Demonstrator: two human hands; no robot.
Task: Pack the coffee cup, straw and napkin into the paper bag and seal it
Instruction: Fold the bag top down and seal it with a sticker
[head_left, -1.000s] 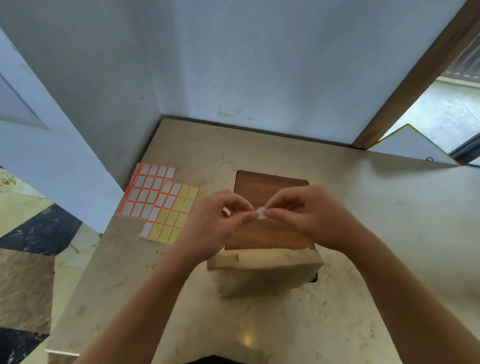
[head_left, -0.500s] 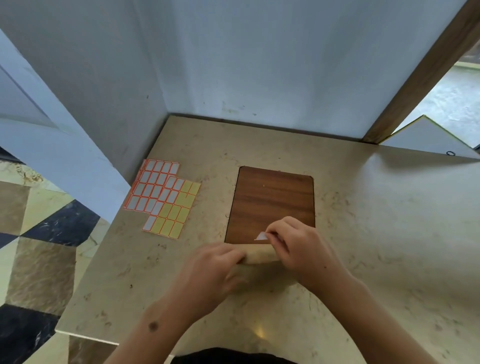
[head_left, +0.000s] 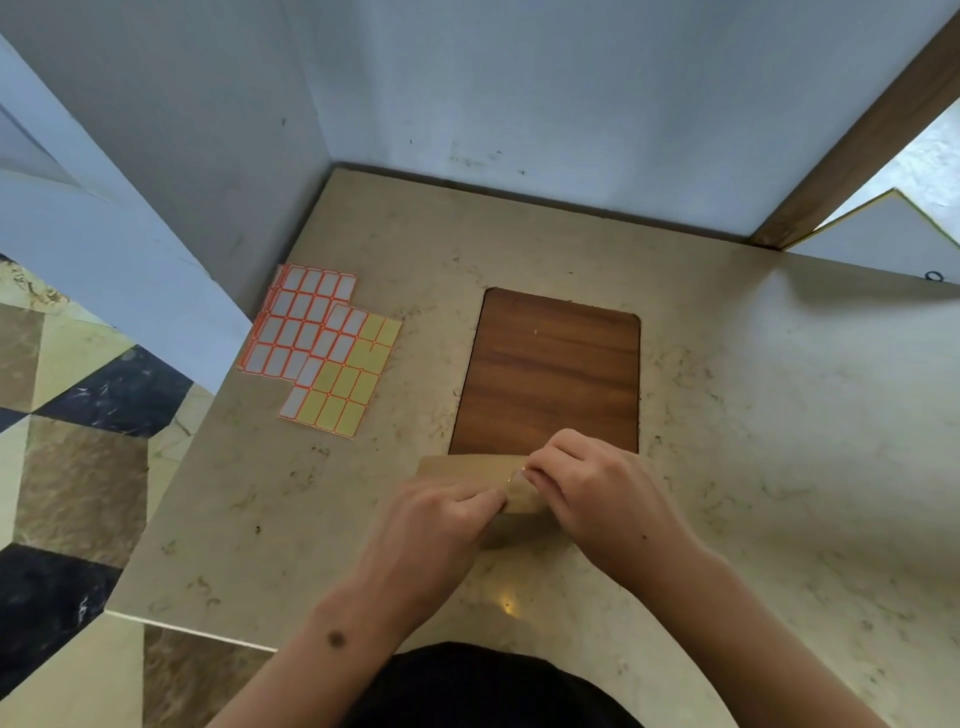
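Note:
A tan paper bag (head_left: 467, 467) with its top folded over stands at the near edge of the wooden inlay, seen from above. My left hand (head_left: 431, 525) grips the bag's front side just under the fold. My right hand (head_left: 587, 488) has its fingertips pinched on the folded flap, where a small white sticker barely shows under them. The cup, straw and napkin are not visible.
Sheets of orange-bordered white and yellow label stickers (head_left: 322, 348) lie to the left on the beige marble counter (head_left: 753, 441). A dark wooden panel (head_left: 556, 364) is set into the counter behind the bag. Walls close the back and left.
Both hands came down from mid-air, where they held a small white sticker, onto the bag's folded top. The right fingers have moved the sticker from the flap's far edge onto the fold.

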